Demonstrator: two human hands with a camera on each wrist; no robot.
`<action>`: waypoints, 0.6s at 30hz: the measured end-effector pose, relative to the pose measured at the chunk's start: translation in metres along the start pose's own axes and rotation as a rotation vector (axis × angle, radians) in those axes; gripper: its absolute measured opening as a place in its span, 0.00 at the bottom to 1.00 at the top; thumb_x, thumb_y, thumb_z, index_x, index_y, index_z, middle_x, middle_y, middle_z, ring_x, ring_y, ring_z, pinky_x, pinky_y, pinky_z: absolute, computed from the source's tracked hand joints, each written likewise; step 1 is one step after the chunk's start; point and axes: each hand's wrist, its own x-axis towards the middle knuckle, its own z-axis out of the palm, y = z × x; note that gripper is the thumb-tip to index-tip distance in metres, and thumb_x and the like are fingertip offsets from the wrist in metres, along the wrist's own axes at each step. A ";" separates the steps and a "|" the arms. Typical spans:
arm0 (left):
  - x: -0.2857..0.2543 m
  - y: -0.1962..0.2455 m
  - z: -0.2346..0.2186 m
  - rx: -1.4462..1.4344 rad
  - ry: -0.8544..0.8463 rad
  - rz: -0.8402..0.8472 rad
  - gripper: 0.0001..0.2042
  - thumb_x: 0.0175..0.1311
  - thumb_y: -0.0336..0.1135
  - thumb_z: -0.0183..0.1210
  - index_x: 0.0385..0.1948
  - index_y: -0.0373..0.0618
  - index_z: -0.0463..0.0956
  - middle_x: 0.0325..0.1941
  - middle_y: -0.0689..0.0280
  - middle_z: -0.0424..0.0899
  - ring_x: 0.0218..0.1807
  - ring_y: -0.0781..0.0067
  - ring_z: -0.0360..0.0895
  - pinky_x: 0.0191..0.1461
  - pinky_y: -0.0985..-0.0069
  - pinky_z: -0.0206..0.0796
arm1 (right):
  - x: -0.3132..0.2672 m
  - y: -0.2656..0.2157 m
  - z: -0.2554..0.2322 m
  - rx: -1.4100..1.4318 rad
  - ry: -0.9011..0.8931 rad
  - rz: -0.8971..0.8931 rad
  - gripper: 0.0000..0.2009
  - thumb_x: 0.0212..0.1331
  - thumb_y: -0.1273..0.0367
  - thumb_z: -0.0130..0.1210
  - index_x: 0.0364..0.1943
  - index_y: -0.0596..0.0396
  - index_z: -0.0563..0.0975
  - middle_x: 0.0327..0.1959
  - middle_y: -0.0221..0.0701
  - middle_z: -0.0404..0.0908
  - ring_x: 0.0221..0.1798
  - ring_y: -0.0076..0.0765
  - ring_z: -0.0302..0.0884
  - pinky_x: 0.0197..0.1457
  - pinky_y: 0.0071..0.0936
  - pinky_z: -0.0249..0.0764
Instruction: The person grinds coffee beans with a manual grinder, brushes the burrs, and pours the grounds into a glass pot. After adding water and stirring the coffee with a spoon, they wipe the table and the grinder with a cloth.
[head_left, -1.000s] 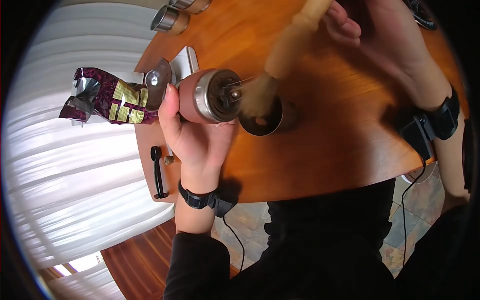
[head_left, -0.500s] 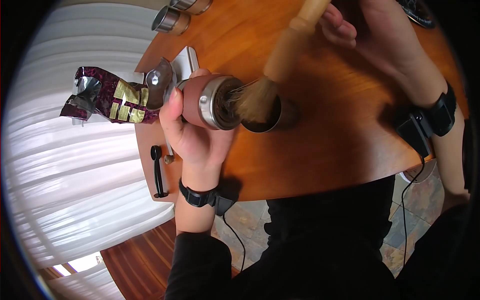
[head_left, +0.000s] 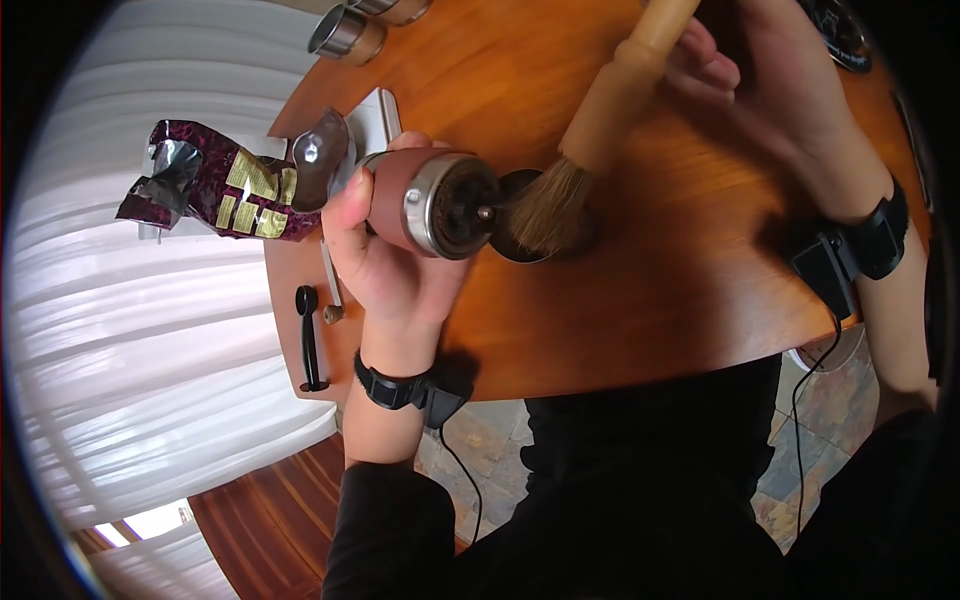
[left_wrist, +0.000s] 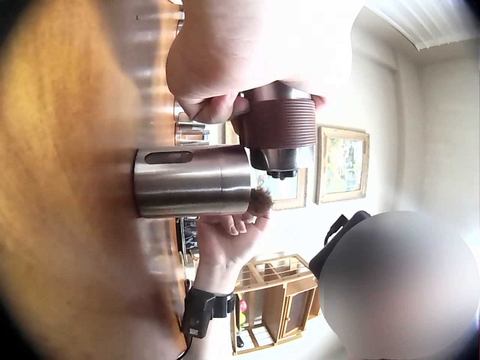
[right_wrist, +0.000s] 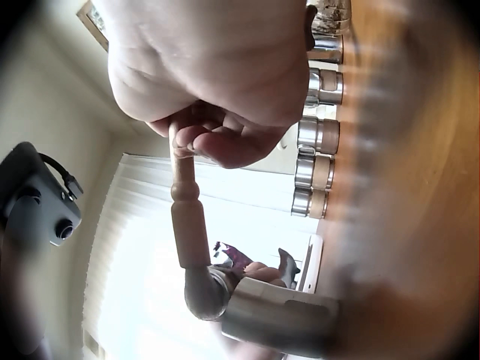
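My left hand (head_left: 400, 275) grips a hand coffee grinder (head_left: 405, 200) with a brown ribbed band and a steel end. The grinder is tilted on its side, its dark burr end facing right with a small central shaft. In my right hand (head_left: 770, 85) is a wooden-handled brush (head_left: 610, 110), the fingers (right_wrist: 225, 146) curled round its thin end. Its tan bristles (head_left: 550, 210) point down, close beside the burr end. Below both stands a steel canister (left_wrist: 191, 184), upright on the table, with a slot-shaped window in its side; the bristles partly cover its mouth in the head view.
A purple coffee bag (head_left: 215, 185), a smoky translucent tray (head_left: 320, 150) and a white scale (head_left: 375, 125) stand left of the grinder. Nearer lie a black scoop (head_left: 308, 340) and a thin rod with a wooden knob (head_left: 333, 313). Several steel jars (right_wrist: 319, 135) line the table's far side.
The brush, blurred against the grinder's burr end before, has moved a little right, away from that end. The left hand still holds the grinder, now turned slightly.
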 end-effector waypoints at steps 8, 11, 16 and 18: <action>0.001 -0.003 0.001 0.025 0.005 -0.012 0.24 0.57 0.51 0.57 0.45 0.38 0.71 0.45 0.56 0.77 0.48 0.60 0.76 0.54 0.66 0.68 | 0.003 0.001 -0.002 0.066 -0.069 -0.070 0.15 0.68 0.62 0.46 0.25 0.53 0.74 0.11 0.26 0.70 0.10 0.21 0.61 0.16 0.20 0.58; 0.000 0.000 -0.001 -0.016 -0.005 -0.019 0.24 0.57 0.51 0.56 0.45 0.37 0.71 0.45 0.55 0.77 0.48 0.60 0.76 0.54 0.66 0.69 | 0.003 0.006 -0.009 0.058 -0.035 -0.007 0.15 0.68 0.62 0.46 0.26 0.54 0.74 0.12 0.25 0.70 0.11 0.21 0.62 0.16 0.19 0.58; 0.001 -0.001 -0.005 0.001 -0.020 -0.026 0.23 0.59 0.51 0.53 0.42 0.37 0.75 0.47 0.55 0.78 0.51 0.57 0.74 0.58 0.62 0.67 | 0.001 -0.002 -0.004 0.088 0.008 -0.002 0.15 0.68 0.61 0.47 0.26 0.55 0.74 0.13 0.26 0.71 0.11 0.21 0.62 0.16 0.19 0.59; 0.001 0.000 -0.007 -0.020 -0.065 -0.036 0.22 0.62 0.51 0.51 0.39 0.36 0.79 0.49 0.55 0.77 0.54 0.55 0.73 0.62 0.59 0.65 | 0.001 -0.003 0.000 0.101 -0.002 -0.013 0.15 0.68 0.62 0.46 0.26 0.55 0.74 0.13 0.26 0.72 0.11 0.20 0.62 0.16 0.19 0.60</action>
